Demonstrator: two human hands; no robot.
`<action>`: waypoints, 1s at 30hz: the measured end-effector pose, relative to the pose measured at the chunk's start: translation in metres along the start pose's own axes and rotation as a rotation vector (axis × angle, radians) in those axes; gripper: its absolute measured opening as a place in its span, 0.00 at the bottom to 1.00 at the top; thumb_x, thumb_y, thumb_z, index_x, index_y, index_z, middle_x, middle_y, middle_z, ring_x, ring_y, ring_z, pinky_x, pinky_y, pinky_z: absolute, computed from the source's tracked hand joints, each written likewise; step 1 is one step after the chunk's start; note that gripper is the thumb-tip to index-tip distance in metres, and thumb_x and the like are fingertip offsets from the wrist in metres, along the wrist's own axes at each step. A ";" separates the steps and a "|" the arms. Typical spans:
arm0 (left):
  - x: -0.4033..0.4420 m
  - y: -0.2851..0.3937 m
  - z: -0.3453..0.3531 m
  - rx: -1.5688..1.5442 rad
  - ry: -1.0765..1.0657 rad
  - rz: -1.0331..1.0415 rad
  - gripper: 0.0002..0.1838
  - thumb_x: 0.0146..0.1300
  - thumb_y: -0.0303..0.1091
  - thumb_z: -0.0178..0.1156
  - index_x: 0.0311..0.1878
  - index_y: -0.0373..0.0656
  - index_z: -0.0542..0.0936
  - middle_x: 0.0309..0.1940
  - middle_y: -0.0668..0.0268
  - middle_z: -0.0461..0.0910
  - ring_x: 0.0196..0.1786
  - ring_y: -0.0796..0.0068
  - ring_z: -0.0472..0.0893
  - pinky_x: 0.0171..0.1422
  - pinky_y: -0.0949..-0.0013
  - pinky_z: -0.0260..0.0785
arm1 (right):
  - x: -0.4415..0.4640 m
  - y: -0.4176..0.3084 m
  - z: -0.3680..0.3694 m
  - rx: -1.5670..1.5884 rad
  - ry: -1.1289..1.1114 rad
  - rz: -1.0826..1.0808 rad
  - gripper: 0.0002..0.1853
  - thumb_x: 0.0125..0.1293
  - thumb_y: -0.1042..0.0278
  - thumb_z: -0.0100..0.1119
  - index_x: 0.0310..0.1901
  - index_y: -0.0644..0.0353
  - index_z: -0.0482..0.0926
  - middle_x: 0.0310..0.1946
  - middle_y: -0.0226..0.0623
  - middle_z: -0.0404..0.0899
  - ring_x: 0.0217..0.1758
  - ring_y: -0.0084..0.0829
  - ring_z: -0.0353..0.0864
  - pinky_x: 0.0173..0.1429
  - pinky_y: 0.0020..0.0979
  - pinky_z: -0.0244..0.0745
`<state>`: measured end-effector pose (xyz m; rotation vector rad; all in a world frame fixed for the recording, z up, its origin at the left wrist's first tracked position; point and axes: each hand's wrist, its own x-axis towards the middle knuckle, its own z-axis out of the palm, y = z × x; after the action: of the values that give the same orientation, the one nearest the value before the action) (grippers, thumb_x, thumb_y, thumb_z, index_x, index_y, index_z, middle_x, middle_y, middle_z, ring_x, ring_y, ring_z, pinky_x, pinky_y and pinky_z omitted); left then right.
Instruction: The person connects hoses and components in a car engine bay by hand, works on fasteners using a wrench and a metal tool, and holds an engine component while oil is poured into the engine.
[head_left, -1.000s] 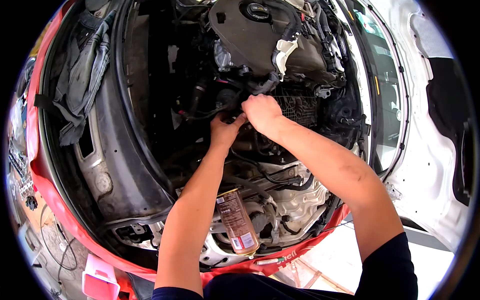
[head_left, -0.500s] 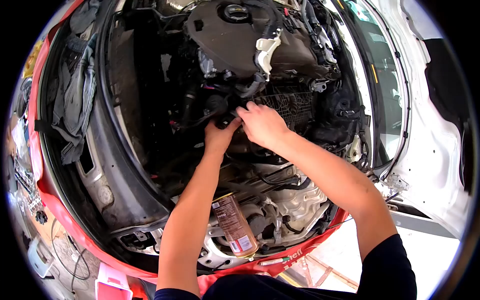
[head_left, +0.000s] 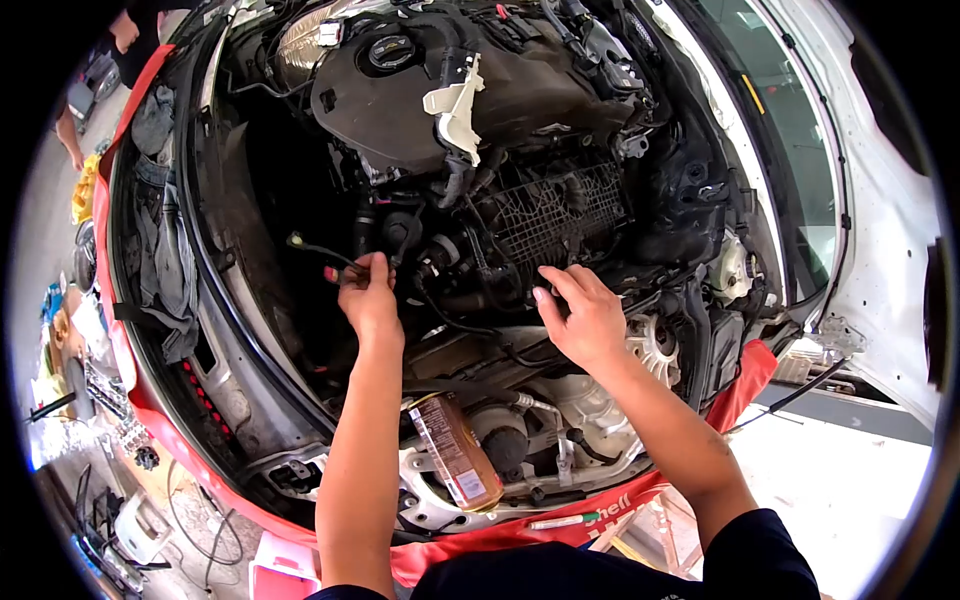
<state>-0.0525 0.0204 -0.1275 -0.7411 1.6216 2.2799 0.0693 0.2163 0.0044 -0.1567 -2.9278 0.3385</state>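
In the open engine bay, my left hand [head_left: 370, 305] has its fingers closed on a thin black cable [head_left: 325, 252], which has a pale end and runs off to the left. My right hand [head_left: 583, 315] is apart from it, over the bay just below a ribbed black grid-patterned part [head_left: 560, 215], fingers spread and nothing seen in them. Between the hands lie a round black fitting [head_left: 440, 253] and dark hoses. The brown engine cover [head_left: 400, 105] with its black oil cap [head_left: 392, 52] is above them.
A brown can [head_left: 455, 450] stands near the bay's front edge. Red cloth [head_left: 745, 385] borders the front. A grey rag [head_left: 165, 260] hangs at the left. A pink bin [head_left: 285, 570] is at the lower left. Part of another person [head_left: 125, 35] shows at the upper left.
My hands, together before, are now apart: the left holds a cable, the right has moved right and opened. The view has shifted, and another person has come into sight.
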 end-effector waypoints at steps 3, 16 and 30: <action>-0.007 -0.001 -0.004 0.393 -0.013 0.327 0.08 0.62 0.30 0.65 0.36 0.35 0.79 0.31 0.64 0.80 0.34 0.74 0.76 0.42 0.67 0.70 | 0.000 -0.004 0.005 0.004 0.031 0.068 0.12 0.61 0.60 0.60 0.42 0.58 0.80 0.29 0.34 0.77 0.33 0.36 0.79 0.35 0.35 0.76; -0.027 0.044 0.013 1.343 -0.502 1.021 0.27 0.40 0.14 0.58 0.49 0.39 0.81 0.38 0.57 0.78 0.43 0.57 0.74 0.50 0.61 0.69 | 0.023 -0.005 0.000 -0.070 -0.288 0.032 0.18 0.63 0.66 0.53 0.56 0.56 0.74 0.32 0.38 0.77 0.38 0.39 0.79 0.40 0.36 0.77; -0.008 0.022 0.007 1.605 -0.437 1.135 0.23 0.49 0.24 0.56 0.52 0.48 0.80 0.39 0.65 0.75 0.40 0.65 0.78 0.40 0.65 0.75 | 0.090 -0.015 0.089 -0.475 -0.257 -0.423 0.21 0.59 0.61 0.57 0.56 0.47 0.77 0.41 0.30 0.70 0.49 0.30 0.69 0.44 0.34 0.68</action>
<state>-0.0577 0.0196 -0.1039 1.1411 2.9599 0.4775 -0.0375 0.1942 -0.0616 0.4701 -3.1246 -0.4315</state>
